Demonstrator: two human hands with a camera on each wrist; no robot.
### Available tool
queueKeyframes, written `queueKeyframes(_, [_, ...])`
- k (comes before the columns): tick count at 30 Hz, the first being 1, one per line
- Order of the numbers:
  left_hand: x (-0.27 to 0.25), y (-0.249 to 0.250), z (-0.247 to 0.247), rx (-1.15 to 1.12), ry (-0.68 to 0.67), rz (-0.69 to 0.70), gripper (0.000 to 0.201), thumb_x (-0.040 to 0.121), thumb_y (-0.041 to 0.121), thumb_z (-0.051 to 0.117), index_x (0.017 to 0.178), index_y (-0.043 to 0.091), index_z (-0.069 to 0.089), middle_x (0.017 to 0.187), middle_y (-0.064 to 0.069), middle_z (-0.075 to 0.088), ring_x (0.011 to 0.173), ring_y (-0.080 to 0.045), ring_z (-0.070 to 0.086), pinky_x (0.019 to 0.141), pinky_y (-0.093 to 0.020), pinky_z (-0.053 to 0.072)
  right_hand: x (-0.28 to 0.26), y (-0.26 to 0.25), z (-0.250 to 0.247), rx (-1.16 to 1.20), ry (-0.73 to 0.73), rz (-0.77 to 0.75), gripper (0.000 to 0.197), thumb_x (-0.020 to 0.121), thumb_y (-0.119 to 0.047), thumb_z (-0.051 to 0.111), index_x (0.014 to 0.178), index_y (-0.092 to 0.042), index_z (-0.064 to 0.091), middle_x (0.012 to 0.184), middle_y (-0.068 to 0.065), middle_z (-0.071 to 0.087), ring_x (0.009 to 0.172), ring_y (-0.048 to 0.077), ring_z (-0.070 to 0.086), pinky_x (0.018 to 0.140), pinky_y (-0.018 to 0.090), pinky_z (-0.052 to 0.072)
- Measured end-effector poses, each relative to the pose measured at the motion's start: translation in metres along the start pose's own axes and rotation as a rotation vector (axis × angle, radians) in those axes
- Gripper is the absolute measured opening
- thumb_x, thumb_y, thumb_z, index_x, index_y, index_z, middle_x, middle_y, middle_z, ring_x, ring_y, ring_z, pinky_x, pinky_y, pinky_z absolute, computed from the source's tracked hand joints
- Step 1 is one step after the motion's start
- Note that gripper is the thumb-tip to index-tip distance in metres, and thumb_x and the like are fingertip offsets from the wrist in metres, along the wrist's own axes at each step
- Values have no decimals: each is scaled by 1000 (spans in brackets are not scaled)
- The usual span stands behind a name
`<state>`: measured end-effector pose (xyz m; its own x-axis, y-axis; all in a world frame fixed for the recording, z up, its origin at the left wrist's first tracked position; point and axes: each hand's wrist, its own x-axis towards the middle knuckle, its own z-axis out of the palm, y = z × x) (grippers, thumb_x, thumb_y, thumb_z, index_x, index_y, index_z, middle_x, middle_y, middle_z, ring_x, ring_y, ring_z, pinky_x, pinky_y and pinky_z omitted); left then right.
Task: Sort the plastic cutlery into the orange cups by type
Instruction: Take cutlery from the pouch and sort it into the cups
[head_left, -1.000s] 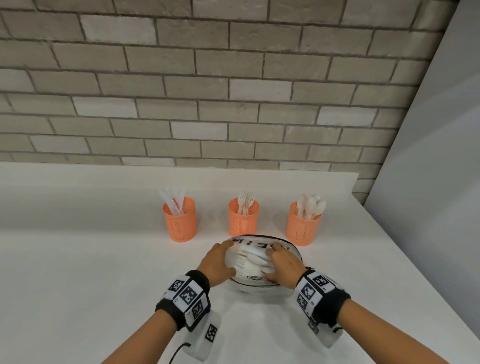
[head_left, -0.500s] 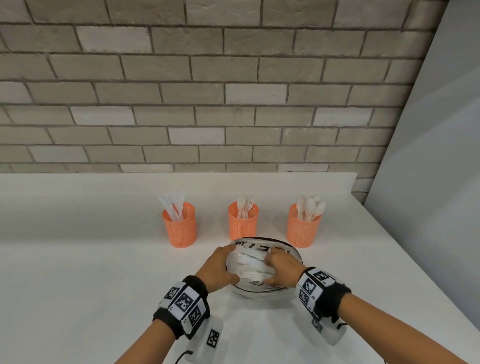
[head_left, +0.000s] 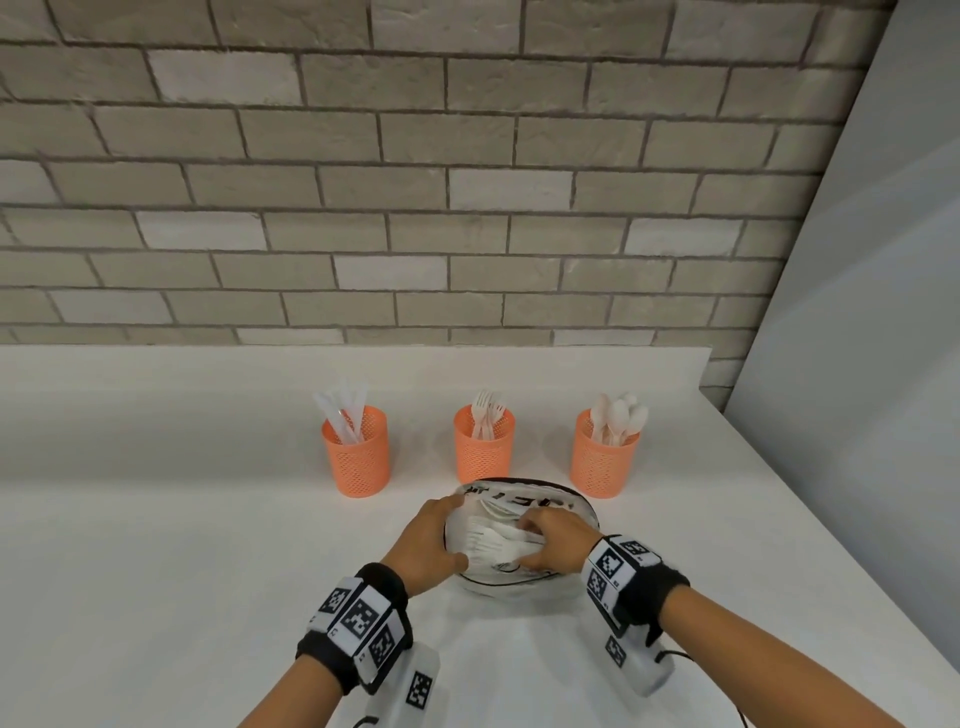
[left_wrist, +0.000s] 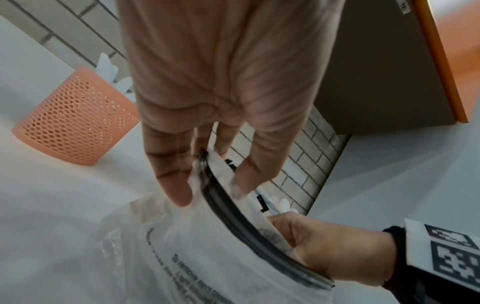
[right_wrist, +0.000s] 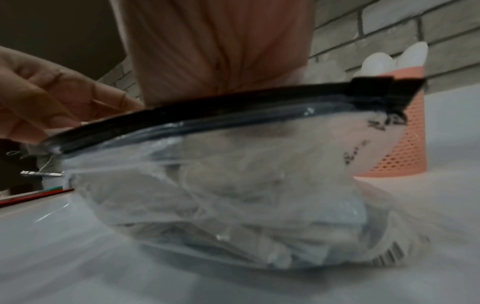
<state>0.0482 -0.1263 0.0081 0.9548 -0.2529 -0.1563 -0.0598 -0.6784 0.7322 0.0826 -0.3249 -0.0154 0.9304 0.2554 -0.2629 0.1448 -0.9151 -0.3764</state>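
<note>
Looking down from the head view, the clear zip bag (head_left: 524, 540) sits on the white counter (head_left: 156, 545) just in front of three orange cups: knives in the left cup (head_left: 356, 452), forks in the middle cup (head_left: 484, 444), spoons in the right cup (head_left: 604, 453). The left hand (head_left: 423, 543) grips the bag's left rim, thumb and fingers curled round it. The right hand (head_left: 553, 540) reaches into the mouth, fingers bent over the loose white cutlery (head_left: 496, 540), whose long axes run roughly left to right, handles toward the right hand. Whether a piece is actually pinched cannot be determined.

Left wrist view: the left fingers (left_wrist: 171, 181) pinch the black zip strip (left_wrist: 233, 207), holding the mouth open; the right hand enters from the right side.

Right wrist view: blurred. The right fingers are hidden behind the bag wall; their closure cannot be told. The spoon cup stands just behind the bag.

Judgement: the right hand is nearer and should lift a piece upward and forward.
</note>
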Motion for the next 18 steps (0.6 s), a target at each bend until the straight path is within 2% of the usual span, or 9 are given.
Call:
queueKeyframes(3, [2, 0, -3, -11, 22, -14, 76, 80, 7, 63, 145, 11, 24, 144, -8, 32, 123, -28, 46, 104, -31, 41, 2, -1, 0, 67, 14, 6, 53, 80, -31, 70, 126, -11, 52, 131, 6, 54, 119, 20, 51, 96, 23, 38])
queueKeyframes(6, [3, 1, -3, -2, 16, -24, 76, 80, 5, 61, 145, 10, 23, 143, -8, 32, 123, -28, 45, 103, -29, 40, 4, -6, -5, 22, -46, 17, 56, 79, -28, 71, 129, -10, 51, 131, 5, 55, 118, 20, 52, 96, 23, 39])
queueKeyframes(7, [3, 1, -3, 0, 15, -22, 75, 80, 5, 61, 145, 11, 24, 143, -8, 32, 123, -27, 45, 103, -29, 40, 5, -7, -5, 7, -70, 17, 52, 79, -28, 71, 126, -9, 54, 127, 6, 58, 114, 20, 54, 93, 24, 42])
queueKeyframes(9, [2, 1, -3, 7, 13, -18, 74, 81, 6, 61, 145, 11, 24, 142, -8, 34, 123, -26, 44, 103, -28, 40, 6, -7, -6, -13, -95, 8, 35, 79, -29, 71, 108, -12, 61, 109, 5, 64, 97, 18, 56, 78, 24, 44])
queueKeyframes(10, [2, 0, -3, 8, 12, -17, 74, 81, 5, 60, 145, 11, 25, 141, -9, 34, 122, -26, 45, 102, -28, 40, 6, -7, -6, -19, -99, 0, 31, 79, -31, 70, 102, -12, 61, 103, 5, 64, 94, 19, 57, 74, 26, 44])
queueKeyframes(13, [0, -3, -6, -10, 22, -13, 72, 80, 3, 59, 144, 10, 27, 139, -9, 36, 123, -25, 44, 102, -28, 40, 4, -7, -3, -5, -113, -34, 44, 82, -32, 67, 116, -7, 58, 110, 9, 63, 104, 24, 58, 77, 24, 38])
queueKeyframes(16, [-2, -7, -8, -47, 52, -13, 70, 80, 1, 59, 143, 11, 31, 137, -9, 38, 120, -28, 47, 99, -29, 42, 2, -7, -1, 41, -60, -61, 44, 82, -30, 66, 118, -6, 58, 102, 7, 61, 97, 20, 55, 73, 20, 32])
queueKeyframes(18, [-2, -8, -7, -59, 71, -19, 68, 80, 1, 59, 142, 11, 32, 138, -9, 38, 119, -30, 49, 99, -30, 42, 2, -5, -1, 70, -46, -55, 47, 82, -30, 67, 122, -8, 57, 114, 9, 64, 105, 23, 57, 75, 21, 34])
